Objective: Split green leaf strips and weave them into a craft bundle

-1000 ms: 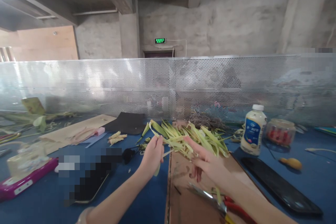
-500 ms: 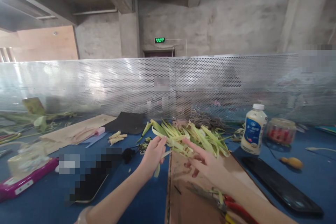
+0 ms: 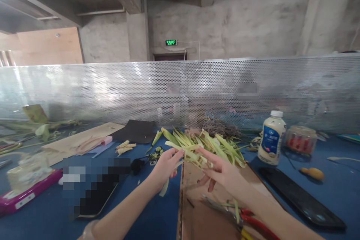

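My left hand (image 3: 166,165) is closed in a pinch on a pale green strip of leaf, like corn husk. One end of the leaf strip (image 3: 164,188) hangs below the palm. My right hand (image 3: 219,170) has its index finger stretched toward the strip and the other fingers apart; it seems to hold nothing. Whether its fingertip touches a leaf I cannot tell. Beyond both hands lies a heap of long green husk leaves (image 3: 227,148) on the far end of a brown board (image 3: 202,204). Red-handled pliers or cutters (image 3: 244,217) lie on the board under my right forearm.
To the right stand a white-capped bottle (image 3: 271,138) and a clear jar (image 3: 300,140), with a black phone (image 3: 302,198) in front. On the left are a dark phone (image 3: 98,195) and a purple object (image 3: 30,195). A perforated metal screen (image 3: 123,90) closes the table's back.
My left hand has shifted slightly right, nearer my right fingertips, with the strip still in it. My right hand has barely moved and stays spread.
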A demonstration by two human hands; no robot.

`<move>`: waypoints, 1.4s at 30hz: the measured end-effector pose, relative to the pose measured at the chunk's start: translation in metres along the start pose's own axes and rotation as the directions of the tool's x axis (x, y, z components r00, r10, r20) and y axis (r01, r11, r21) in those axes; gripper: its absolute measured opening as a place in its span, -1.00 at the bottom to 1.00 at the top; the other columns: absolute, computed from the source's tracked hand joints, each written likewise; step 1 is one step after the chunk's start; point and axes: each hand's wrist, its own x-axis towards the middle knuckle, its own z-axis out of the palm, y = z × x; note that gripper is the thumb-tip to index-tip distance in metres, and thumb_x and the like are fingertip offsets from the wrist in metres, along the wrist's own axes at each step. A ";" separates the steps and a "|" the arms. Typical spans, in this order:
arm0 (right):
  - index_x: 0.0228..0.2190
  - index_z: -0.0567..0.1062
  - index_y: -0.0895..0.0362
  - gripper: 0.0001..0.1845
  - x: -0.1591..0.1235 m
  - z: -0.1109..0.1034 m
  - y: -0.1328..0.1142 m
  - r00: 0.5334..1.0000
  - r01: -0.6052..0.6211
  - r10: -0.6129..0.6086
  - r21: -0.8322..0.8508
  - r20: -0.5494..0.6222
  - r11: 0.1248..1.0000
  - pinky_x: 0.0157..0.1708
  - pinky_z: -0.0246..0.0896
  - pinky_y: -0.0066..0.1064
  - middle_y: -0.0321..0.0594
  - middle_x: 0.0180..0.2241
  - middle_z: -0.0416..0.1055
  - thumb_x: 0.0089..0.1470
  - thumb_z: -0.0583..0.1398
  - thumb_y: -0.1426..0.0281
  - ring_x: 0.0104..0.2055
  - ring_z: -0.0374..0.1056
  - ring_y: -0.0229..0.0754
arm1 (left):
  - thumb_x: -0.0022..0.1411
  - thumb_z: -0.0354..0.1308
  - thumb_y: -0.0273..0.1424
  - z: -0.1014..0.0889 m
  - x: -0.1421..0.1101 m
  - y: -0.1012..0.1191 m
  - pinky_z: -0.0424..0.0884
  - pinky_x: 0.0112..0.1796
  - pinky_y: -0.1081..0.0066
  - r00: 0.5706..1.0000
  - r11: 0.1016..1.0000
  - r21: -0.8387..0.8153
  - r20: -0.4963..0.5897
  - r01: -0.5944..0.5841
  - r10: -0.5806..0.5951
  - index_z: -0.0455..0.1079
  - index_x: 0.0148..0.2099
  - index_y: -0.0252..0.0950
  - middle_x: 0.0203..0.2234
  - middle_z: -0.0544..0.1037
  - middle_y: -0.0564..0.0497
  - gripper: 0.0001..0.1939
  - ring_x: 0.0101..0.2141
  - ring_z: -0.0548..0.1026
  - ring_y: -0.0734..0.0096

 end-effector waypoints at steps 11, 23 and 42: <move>0.16 0.01 0.02 -0.30 -0.002 -0.003 -0.003 1.000 0.003 -0.002 -0.034 0.018 0.999 -0.59 0.38 -0.46 -0.10 -0.09 0.38 0.00 0.12 0.35 -0.46 0.44 -0.24 | 0.08 0.04 -0.11 -0.004 -0.003 0.007 0.12 -0.72 0.56 0.999 0.999 -0.023 0.042 0.024 -0.023 0.30 -0.38 -0.33 -0.87 0.07 0.28 -0.66 -0.83 0.02 0.67; 0.16 0.02 0.00 -0.33 -0.003 0.001 -0.003 0.997 0.032 -0.039 -0.100 -0.073 0.994 -0.58 0.38 -0.47 -0.12 0.03 0.26 0.01 0.08 0.35 -0.30 0.43 -0.19 | 0.11 -0.03 -0.11 -0.004 0.004 -0.010 0.07 -0.69 0.59 0.981 0.997 0.006 -0.174 -0.082 0.082 0.14 -0.52 -0.27 -0.84 0.09 0.25 -0.65 -0.80 0.11 0.64; 0.10 0.15 -0.01 -0.38 -0.006 0.024 -0.007 0.981 0.139 -0.173 -0.300 -0.090 0.944 -0.06 0.23 -0.27 -0.18 0.09 0.17 -0.03 0.13 0.35 -0.01 0.24 -0.14 | 0.15 -0.06 -0.12 0.010 -0.010 -0.001 0.09 -0.66 0.58 0.997 0.995 -0.088 0.062 -0.043 0.049 0.14 -0.47 -0.26 -0.86 0.11 0.26 -0.68 -0.80 0.06 0.63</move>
